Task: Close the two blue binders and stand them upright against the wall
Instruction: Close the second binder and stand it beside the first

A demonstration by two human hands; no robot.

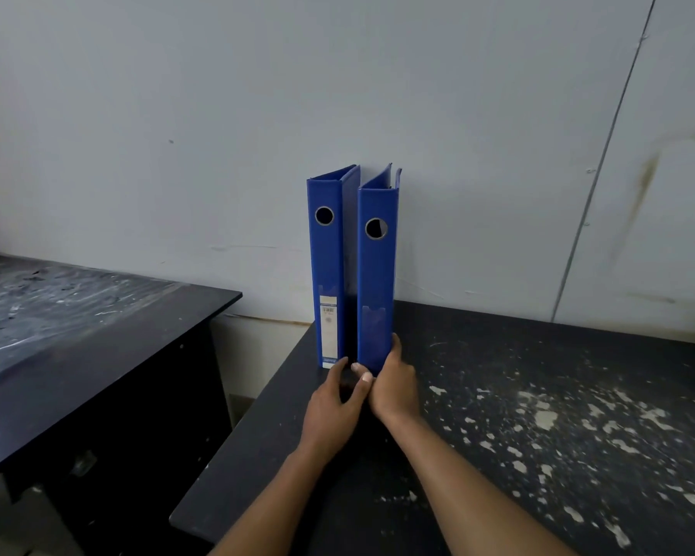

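Two blue binders stand upright side by side on a black table [498, 375], spines facing me, backs toward the white wall [217, 114]. The left binder [327, 270] carries a white label low on its spine. The right binder [376, 282] stands slightly nearer to me. My right hand [394, 385] wraps the right binder's bottom corner, fingers on its right side. My left hand [336, 407] sits at the foot of both binders, thumb and finger touching the base between them.
The table's top is speckled with white paint chips on the right. A second black table [77, 355] stands to the left across a narrow gap. The binders stand close to the table's left edge.
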